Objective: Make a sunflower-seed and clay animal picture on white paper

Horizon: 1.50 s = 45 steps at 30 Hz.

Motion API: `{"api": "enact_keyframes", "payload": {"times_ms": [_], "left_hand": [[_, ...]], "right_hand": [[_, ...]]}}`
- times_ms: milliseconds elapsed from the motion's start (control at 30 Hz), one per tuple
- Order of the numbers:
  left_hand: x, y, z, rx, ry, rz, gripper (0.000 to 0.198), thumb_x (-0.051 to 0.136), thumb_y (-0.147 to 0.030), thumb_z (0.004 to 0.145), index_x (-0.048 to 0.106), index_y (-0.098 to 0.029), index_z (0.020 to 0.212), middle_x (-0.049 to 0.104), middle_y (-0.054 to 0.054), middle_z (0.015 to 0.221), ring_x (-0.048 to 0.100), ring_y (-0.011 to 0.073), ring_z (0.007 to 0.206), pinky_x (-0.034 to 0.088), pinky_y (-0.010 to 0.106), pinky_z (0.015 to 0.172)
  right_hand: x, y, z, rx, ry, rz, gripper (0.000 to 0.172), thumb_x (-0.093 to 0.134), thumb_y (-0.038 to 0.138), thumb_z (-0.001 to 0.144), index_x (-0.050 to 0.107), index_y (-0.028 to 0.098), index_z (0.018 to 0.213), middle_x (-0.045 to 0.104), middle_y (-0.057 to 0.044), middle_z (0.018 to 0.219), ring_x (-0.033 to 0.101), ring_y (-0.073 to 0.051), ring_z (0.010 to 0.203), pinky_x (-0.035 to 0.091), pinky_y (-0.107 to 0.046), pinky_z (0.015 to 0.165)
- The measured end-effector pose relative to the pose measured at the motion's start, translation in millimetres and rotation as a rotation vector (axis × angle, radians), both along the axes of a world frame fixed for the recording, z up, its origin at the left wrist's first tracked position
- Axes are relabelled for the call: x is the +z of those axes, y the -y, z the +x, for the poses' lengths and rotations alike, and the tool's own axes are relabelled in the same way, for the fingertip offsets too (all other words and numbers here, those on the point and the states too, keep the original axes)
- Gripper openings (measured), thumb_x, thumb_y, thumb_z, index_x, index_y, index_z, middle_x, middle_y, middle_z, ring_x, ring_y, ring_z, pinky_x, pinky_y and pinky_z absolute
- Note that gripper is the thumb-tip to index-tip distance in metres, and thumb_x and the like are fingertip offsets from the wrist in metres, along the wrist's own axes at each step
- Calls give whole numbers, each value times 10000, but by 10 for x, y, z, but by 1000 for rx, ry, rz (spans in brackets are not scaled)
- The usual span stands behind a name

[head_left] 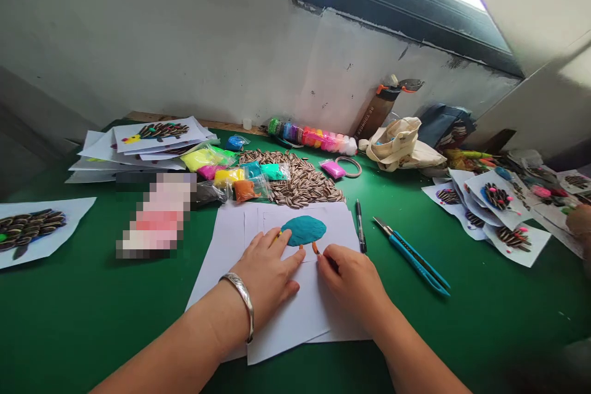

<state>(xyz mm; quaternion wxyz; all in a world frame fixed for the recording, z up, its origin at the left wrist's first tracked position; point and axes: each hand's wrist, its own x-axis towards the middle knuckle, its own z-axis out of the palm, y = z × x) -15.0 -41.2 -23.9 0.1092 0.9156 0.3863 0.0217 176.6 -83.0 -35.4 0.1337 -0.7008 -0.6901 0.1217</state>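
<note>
Two orange clay bits (315, 247) may squish if your R hand (351, 274), pinching 1, pushes hard w/ L hand (265, 268) spread.

A craft workroom, judging by clay packets (228, 177), seed pile (307, 181) and seed pictures (497, 196).

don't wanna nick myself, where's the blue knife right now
In the head view, the blue knife lies on the green table, right of the black pen.

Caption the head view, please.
Left hand on white paper, right hand at an orange piece below a teal oval; striped seeds heaped behind.
</note>
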Motion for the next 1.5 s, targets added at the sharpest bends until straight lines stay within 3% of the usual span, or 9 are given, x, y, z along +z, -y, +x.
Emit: {"api": "enact_keyframes", "payload": {"times_ms": [567,867,1167,1367,1500], "left_hand": [[-33,10,-9,2,6,18,538,648,-367,798,505,-293,1311,445,158,1412,371,372,1311,331,563,1039],[-109,15,-18,19,44,15,554,661,-353,782,499,-305,1310,431,136,1427,347,374,1325,305,571,1051],[-45,3,-6,0,18,15,547,661,-354,782,508,-278,1302,433,168,1417,365,375,1312,320,559,1042],[-52,12,-15,8,18,16,561,662,-365,782,492,-305,1313,437,141,1420,355,370,1321,322,562,1042],[-83,18,-20,1,34,22,557,661,-364,783,500,-290,1310,440,150,1415,361,375,1314,323,565,1041]], "right_hand": [[2,-1,38,24,-81,5,306,449,325,888,485,196,613,533,33,558,449,-103,524,231,-237,522],[11,-21,-45,10,15,47,333,467,314,884,472,197,572,527,32,531,427,-106,498,214,-247,498],[-47,-2,91,-47,-290,119,272,492,358,898,614,197,716,569,22,597,477,-111,540,340,-223,528],[-58,8,68,74,-385,257,181,478,274,923,640,207,879,644,-33,823,583,-135,713,445,-235,636],[-65,9,64,227,-378,375,185,453,181,929,624,221,987,661,-64,987,603,-172,923,489,-302,804]]}}
